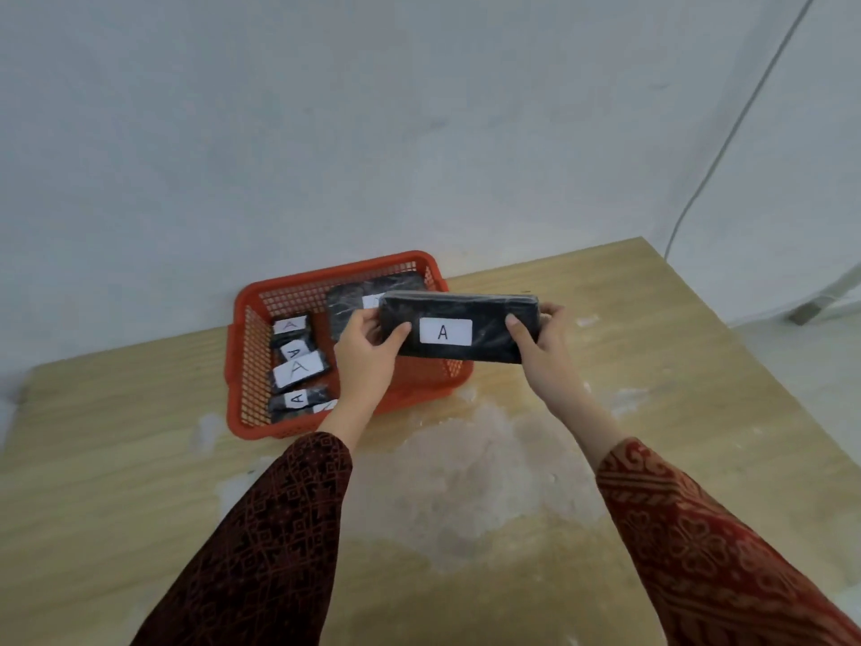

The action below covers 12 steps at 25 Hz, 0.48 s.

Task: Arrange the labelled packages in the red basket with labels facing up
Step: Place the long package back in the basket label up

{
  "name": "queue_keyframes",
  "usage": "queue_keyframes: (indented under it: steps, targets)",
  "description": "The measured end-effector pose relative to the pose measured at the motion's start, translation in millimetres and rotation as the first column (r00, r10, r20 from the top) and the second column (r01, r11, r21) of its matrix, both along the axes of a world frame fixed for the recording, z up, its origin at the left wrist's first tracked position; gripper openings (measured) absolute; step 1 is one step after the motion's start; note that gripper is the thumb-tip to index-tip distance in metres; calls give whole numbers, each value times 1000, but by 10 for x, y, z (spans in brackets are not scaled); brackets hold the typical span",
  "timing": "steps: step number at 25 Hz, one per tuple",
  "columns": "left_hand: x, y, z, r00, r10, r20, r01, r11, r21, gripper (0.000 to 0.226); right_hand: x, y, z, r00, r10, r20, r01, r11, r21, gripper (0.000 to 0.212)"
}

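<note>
Wooden table (605, 412) below: both hands' fingers (400, 331) clamp the long package (489, 326) by its ends, label up, red basket (242, 366) just beneath-left.

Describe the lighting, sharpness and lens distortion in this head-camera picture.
Head view: soft, even light, no glare; the held package and its label are sharp; labels in the red basket are softer; wide-angle bending curves the table edge and wall cable.

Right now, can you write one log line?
both hands hold long black wrapped package | label A up | over red plastic mesh basket
</note>
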<state>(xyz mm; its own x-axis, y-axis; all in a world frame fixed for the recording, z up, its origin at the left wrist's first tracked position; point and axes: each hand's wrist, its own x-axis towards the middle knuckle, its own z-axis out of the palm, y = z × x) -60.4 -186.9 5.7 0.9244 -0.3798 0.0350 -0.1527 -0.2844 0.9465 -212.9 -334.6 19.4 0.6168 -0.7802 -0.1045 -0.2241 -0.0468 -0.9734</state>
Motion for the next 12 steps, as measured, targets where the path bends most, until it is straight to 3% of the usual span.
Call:
queue_keyframes:
  steps: [5,12]
  targets:
    - [443,391,-366,982,174,-77,-155,966,208,39,744,110,-135,950,46,-309,-172,904,-391,41]
    - [689,506,-692,983,101,-152,-30,912,410,31,1040,296,-403,874,73,-481,-390,696,-603,51]
